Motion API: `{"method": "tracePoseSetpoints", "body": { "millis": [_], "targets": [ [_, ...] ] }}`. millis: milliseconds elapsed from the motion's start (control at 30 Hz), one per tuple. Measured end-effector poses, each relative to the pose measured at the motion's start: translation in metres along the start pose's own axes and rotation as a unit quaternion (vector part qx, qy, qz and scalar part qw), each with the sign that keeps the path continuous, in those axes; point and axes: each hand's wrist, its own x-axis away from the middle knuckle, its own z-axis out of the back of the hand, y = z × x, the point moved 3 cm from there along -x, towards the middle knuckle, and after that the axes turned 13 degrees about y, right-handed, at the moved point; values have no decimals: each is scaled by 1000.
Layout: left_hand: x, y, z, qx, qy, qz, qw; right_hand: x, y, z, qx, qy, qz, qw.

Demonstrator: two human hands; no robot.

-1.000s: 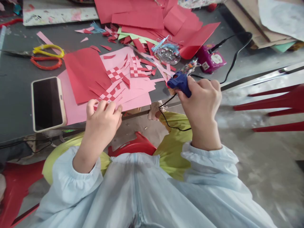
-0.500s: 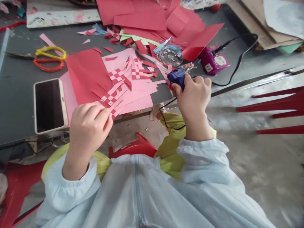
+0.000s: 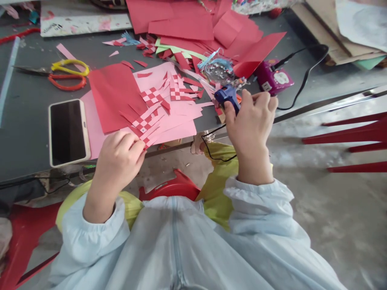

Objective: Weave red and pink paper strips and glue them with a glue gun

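left hand on woven paper, right hand round a glue gun

head view: the left hand (image 3: 116,161), fingers bunched, pinches a small woven piece (image 3: 148,140) of red and pink strips at the near edge of the pink sheets (image 3: 181,114); its fingertips are partly hidden. the right hand (image 3: 250,125) is wrapped round a blue glue gun (image 3: 227,95), whose nozzle points left, just beyond the table's near edge or over it, i cannot tell which. a black cord (image 3: 222,160) hangs below.

more checkered pieces (image 3: 179,93) lie on the pink sheets between the hands, beside a plain red sheet (image 3: 116,96). left of these, a phone (image 3: 68,133) lies dark-screened on the grey table (image 3: 27,149), with scissors (image 3: 47,72) beyond it, one handle yellow, one orange-red. past the glue gun sit a clear dish (image 3: 219,71) of beads and a purple socket block (image 3: 273,76) with a plug in it. red paper (image 3: 181,28) is heaped at the back.
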Motion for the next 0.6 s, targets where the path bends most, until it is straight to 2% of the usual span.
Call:
{"method": "tracePoseSetpoints", "body": {
  "millis": [233,333,467,600],
  "targets": [
    [2,-16,9,-19,19,40,999,-4,-29,17,-100,16,56,993],
    [3,-29,15,-57,15,71,996,-9,-49,14,-151,-28,85,984],
    [6,-47,19,-122,7,101,987,-11,-85,1,-218,-106,185,952],
    [9,-59,26,-163,6,128,978,-12,-113,-12,-209,-134,231,941]
  ]
}}
